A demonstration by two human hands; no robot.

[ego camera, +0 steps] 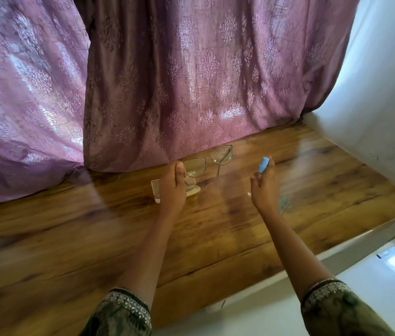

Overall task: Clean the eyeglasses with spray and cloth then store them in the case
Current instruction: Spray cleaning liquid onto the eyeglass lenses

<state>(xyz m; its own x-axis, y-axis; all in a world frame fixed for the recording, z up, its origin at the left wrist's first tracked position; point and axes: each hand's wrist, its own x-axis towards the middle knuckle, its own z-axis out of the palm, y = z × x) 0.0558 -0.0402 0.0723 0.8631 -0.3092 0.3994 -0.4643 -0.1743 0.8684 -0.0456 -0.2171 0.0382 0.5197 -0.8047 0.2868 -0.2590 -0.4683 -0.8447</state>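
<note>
Pinching the eyeglasses (207,161) by one end, my left hand (173,183) is holding them above the white case (155,190), the frame running left to right. My right hand (263,187) is gripping the blue spray bottle (263,164) just right of the lenses. The curtain (167,93) is hanging close behind them, and the wooden table (94,238) is stretching wide toward me.

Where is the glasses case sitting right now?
In the head view, the white case lies on the wooden table left of centre, partly under the left hand holding the eyeglasses, left of the right hand's spray bottle.
</note>
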